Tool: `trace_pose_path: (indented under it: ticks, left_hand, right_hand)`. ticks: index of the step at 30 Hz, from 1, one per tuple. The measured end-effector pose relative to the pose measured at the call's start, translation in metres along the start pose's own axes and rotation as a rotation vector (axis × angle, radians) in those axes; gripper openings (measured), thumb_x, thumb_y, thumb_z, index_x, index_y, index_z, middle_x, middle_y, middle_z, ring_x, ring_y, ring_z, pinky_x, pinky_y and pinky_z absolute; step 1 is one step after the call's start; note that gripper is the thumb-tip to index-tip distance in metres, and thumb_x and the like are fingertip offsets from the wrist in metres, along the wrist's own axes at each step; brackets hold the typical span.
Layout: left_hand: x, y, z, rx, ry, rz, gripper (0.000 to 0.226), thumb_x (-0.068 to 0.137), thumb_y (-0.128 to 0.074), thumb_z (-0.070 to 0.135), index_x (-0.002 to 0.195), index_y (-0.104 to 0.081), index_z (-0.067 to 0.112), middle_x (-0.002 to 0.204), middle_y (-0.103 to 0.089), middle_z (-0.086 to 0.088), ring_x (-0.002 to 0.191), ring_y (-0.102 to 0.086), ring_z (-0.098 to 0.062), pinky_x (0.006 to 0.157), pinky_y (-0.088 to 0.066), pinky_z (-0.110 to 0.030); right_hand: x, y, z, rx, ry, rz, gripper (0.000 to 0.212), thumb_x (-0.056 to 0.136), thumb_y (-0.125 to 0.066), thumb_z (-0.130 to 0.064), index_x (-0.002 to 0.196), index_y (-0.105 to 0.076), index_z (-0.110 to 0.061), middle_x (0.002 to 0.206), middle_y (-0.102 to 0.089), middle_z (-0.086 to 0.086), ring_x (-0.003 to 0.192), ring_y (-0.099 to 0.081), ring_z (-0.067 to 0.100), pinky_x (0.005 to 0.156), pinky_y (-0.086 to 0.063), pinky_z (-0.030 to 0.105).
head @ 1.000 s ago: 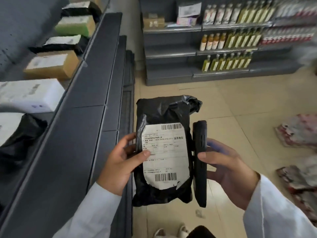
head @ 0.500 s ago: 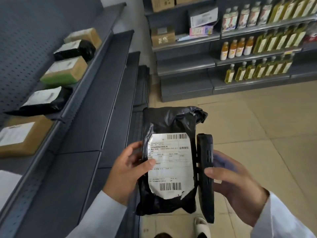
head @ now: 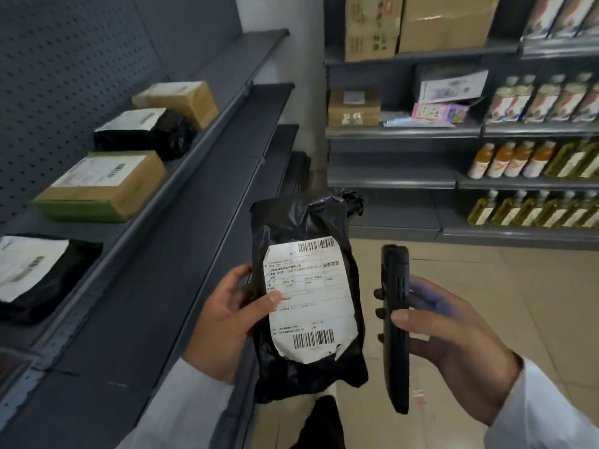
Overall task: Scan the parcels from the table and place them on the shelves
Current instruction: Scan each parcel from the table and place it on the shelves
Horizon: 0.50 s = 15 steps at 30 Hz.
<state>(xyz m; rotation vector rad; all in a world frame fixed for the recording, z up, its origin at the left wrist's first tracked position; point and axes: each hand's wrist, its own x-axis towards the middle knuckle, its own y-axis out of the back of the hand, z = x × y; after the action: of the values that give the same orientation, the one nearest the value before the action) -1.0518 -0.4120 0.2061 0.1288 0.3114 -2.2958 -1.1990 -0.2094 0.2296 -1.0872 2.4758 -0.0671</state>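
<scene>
The person wears a white long-sleeved garment. The left sleeve (head: 181, 403) ends in a plain cuff at the wrist, just below the left hand (head: 223, 322), and its cloth looks smooth. The right sleeve (head: 544, 413) is the same white, with soft folds near its cuff beside the right hand (head: 453, 338). Both hands are bare: no gloves, rings or watch show.

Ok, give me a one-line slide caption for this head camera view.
Left hand holds a black labelled parcel, right hand a handheld scanner, beside grey shelves holding parcels.
</scene>
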Motion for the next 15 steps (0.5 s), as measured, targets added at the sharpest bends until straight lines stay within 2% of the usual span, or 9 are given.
trace_pose_path:
  ticks: [3,5,7,9,11,15]
  left_hand:
    - [0.081,-0.002,0.015,-0.041,0.01,0.01,0.038,0.081,-0.064,-0.013,0.104,-0.062,0.018,0.09,-0.078,0.003,0.082,-0.074,-0.012,0.063,-0.057,-0.021]
    - [0.131,-0.007,0.03,-0.044,0.014,-0.007,0.04,0.08,-0.066,-0.011,0.107,-0.063,0.018,0.097,-0.077,0.001,0.086,-0.074,-0.012,0.066,-0.058,-0.022]
    - [0.177,-0.013,0.045,-0.053,0.013,-0.031,0.041,0.081,-0.066,-0.011,0.106,-0.062,0.02,0.097,-0.077,0.005,0.086,-0.073,-0.008,0.066,-0.057,-0.02]
    - [0.221,-0.018,0.055,-0.067,0.001,-0.034,0.041,0.079,-0.067,-0.01,0.108,-0.062,0.02,0.094,-0.077,0.007,0.089,-0.073,-0.01,0.067,-0.057,-0.021]
    - [0.255,-0.024,0.065,-0.079,-0.011,-0.02,0.045,0.075,-0.069,-0.005,0.114,-0.062,0.016,0.101,-0.077,0.0,0.092,-0.073,-0.016,0.071,-0.058,-0.026]
    - [0.312,-0.028,0.078,-0.06,-0.043,0.035,0.046,0.076,-0.07,-0.005,0.117,-0.061,0.012,0.107,-0.075,-0.006,0.098,-0.072,-0.023,0.076,-0.06,-0.03]
  right_hand:
    - [0.07,-0.001,-0.042,-0.039,0.002,0.061,0.127,0.01,-0.092,-0.061,0.128,-0.064,-0.024,0.121,-0.071,-0.001,0.115,-0.063,0.028,0.101,-0.049,0.057]
    - [0.112,0.0,-0.07,-0.039,-0.002,0.068,0.109,0.018,-0.095,-0.049,0.121,-0.068,-0.023,0.11,-0.075,-0.002,0.109,-0.066,0.028,0.097,-0.051,0.056]
    - [0.15,-0.002,-0.092,-0.031,0.019,0.089,0.084,0.037,-0.089,-0.035,0.118,-0.069,-0.022,0.104,-0.077,-0.002,0.105,-0.068,0.028,0.092,-0.053,0.052]
    - [0.188,-0.001,-0.105,-0.035,0.042,0.088,0.08,0.042,-0.084,-0.033,0.119,-0.068,-0.021,0.105,-0.077,-0.002,0.102,-0.069,0.027,0.087,-0.055,0.048]
    - [0.222,-0.002,-0.113,-0.044,0.053,0.076,0.083,0.041,-0.083,-0.036,0.121,-0.068,-0.02,0.109,-0.076,0.001,0.099,-0.071,0.027,0.083,-0.055,0.045]
    - [0.301,-0.009,-0.136,0.018,0.082,-0.037,0.063,0.057,-0.079,-0.02,0.119,-0.07,-0.015,0.113,-0.075,0.01,0.098,-0.073,0.03,0.079,-0.054,0.041]
